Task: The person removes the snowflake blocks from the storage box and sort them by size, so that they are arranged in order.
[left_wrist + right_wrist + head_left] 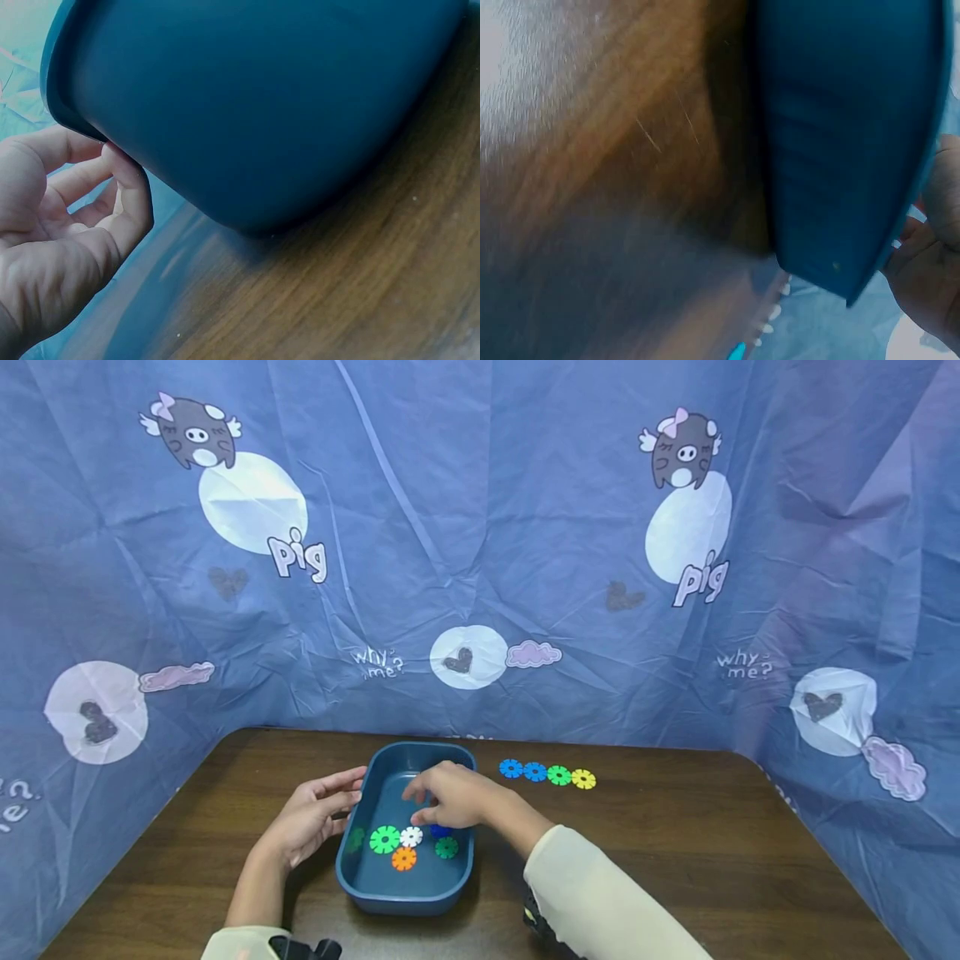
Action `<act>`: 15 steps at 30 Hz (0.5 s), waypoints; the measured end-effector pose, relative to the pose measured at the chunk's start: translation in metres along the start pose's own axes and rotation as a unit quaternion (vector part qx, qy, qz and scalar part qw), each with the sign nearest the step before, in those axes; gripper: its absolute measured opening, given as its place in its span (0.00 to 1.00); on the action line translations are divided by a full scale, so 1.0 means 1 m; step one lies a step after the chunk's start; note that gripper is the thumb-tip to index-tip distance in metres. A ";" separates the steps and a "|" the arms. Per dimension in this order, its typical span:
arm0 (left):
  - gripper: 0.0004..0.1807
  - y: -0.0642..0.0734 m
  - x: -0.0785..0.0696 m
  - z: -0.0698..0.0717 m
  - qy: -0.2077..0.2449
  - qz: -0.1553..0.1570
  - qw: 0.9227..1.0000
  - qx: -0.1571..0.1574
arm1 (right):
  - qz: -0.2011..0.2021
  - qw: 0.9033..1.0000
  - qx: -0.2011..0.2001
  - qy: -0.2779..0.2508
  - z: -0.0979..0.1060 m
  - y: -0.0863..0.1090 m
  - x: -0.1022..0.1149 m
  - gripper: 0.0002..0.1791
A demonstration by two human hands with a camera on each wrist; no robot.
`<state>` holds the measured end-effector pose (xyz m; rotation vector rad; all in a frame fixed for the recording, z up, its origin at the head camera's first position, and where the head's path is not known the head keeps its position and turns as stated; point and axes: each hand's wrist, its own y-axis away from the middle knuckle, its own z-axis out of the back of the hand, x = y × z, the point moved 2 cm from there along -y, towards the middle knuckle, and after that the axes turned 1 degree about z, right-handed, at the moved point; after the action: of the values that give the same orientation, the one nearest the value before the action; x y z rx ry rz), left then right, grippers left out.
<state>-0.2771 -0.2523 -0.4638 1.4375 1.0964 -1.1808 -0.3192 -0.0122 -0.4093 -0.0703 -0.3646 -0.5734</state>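
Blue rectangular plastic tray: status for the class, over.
Left grip against tray. Right grip over it. Multicoloured notched round discs inside; nothing visibly obstructing.

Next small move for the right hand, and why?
Probably lower the right hand to pinch the white piece: it reaches into the bin close to that piece, apparently holding nothing, while the left hand touches the bin's side.

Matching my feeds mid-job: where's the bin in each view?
Head: the bin sits below centre, slightly left.
Left wrist: it fills most of the upper part.
Right wrist: it fills much of the right half, running down from the top edge.
Shared landmark: the wooden table.
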 end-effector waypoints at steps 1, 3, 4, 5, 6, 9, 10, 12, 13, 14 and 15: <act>0.33 0.000 0.000 0.000 0.001 0.000 1.000 0.001 | 0.000 1.000 0.005 0.012 -0.003 -0.002 0.002 0.20; 0.33 0.000 0.000 0.000 0.001 0.000 1.000 0.003 | -0.002 0.999 0.015 0.029 -0.008 -0.006 0.004 0.21; 0.33 0.000 0.000 0.000 0.002 0.001 1.000 0.004 | -0.003 0.999 0.019 0.035 -0.011 -0.007 0.006 0.21; 0.33 0.000 0.000 -0.001 0.002 0.001 1.000 0.005 | -0.004 0.999 0.022 0.041 -0.014 -0.009 0.007 0.21; 0.33 0.000 0.000 -0.001 0.003 0.001 1.000 0.006 | -0.006 0.998 0.024 0.049 -0.018 -0.011 0.008 0.21; 0.33 0.001 -0.001 -0.001 0.003 0.000 1.000 0.008 | -0.003 0.998 0.028 0.063 -0.026 -0.015 0.012 0.22; 0.33 0.001 -0.001 -0.001 0.003 -0.001 1.000 0.009 | 0.000 0.997 0.029 0.068 -0.028 -0.017 0.014 0.22; 0.33 0.002 -0.001 0.000 0.004 -0.003 1.000 0.011 | 0.007 0.996 0.031 0.081 -0.032 -0.019 0.018 0.22; 0.33 0.002 -0.001 0.000 0.004 -0.004 1.000 0.013 | 0.008 0.996 0.033 0.085 -0.033 -0.020 0.019 0.22; 0.33 0.002 -0.001 0.001 0.004 -0.005 1.000 0.014 | 0.009 0.996 0.035 0.087 -0.035 -0.021 0.021 0.21; 0.33 0.002 0.000 0.001 0.005 -0.006 1.000 0.017 | 0.008 0.995 0.036 0.091 -0.037 -0.022 0.022 0.21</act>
<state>-0.2754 -0.2533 -0.4634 1.4661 1.0974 -1.2070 -0.3027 -0.0482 -0.4365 0.0476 -0.2079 -0.5466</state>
